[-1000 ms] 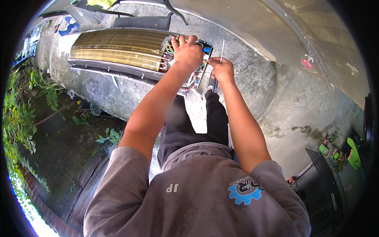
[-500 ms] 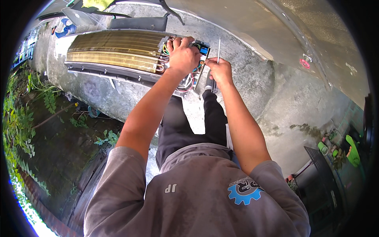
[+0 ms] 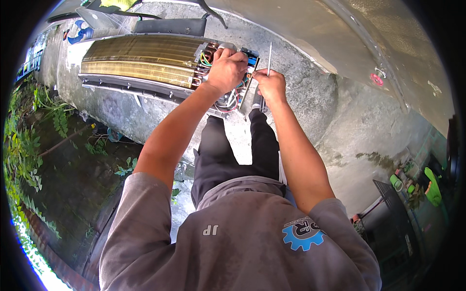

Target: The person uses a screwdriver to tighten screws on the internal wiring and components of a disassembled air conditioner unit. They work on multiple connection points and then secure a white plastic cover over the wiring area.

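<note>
An opened indoor air-conditioner unit point(image 3: 138, 59) lies on the concrete, its gold-finned coil facing up. At its right end sit copper pipes, coloured wires point(image 3: 206, 59) and a blue part point(image 3: 252, 61) of the electronics. My left hand point(image 3: 227, 70) reaches over this end with its fingers curled down among the wiring; what they grip is hidden. Just right of the unit's end, my right hand point(image 3: 272, 86) is closed around a screwdriver point(image 3: 270, 56). Its thin metal shaft points up and away from me, while the handle is mostly covered by the hand.
Beyond the unit stands a dark padded chair point(image 3: 170, 27) with curved legs. A blue fan blade point(image 3: 80, 33) lies at the far left. Plants point(image 3: 24, 150) and a lower dark ground border the concrete on the left; a wall point(image 3: 310, 29) rises at the upper right.
My left hand has shifted slightly, with its fingers drawn lower and more curled, and the left elbow has swung outward. My right hand and the screwdriver have barely moved.
</note>
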Action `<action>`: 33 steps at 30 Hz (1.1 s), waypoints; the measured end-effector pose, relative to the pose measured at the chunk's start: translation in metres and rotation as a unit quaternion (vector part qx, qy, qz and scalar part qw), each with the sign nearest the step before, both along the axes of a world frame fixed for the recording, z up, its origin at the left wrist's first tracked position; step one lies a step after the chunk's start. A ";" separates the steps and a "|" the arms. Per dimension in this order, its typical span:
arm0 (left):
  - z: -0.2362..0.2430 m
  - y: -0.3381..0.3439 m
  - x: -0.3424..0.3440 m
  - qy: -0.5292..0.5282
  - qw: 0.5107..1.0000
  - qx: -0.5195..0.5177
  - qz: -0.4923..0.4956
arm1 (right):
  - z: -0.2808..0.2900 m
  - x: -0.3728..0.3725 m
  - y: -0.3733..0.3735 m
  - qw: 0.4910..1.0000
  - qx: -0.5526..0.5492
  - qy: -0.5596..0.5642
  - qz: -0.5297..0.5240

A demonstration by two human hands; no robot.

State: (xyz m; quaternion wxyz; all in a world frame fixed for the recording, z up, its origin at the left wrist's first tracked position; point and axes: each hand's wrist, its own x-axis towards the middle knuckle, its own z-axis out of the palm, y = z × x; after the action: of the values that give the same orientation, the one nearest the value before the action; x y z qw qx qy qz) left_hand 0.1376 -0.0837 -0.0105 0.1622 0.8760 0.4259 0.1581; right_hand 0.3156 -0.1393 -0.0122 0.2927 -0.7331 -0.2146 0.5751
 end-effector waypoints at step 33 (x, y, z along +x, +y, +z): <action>-0.089 -0.343 -0.103 -0.126 0.816 -0.410 0.387 | -0.115 -0.008 -0.278 0.907 -0.158 0.358 -0.156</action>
State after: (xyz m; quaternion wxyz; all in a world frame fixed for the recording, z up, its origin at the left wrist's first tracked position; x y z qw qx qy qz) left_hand 0.0347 -0.4263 -0.0991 0.4843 0.4637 0.7309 0.1275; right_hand 0.3073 -0.4171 -0.1274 0.3163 -0.5385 0.1152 0.7725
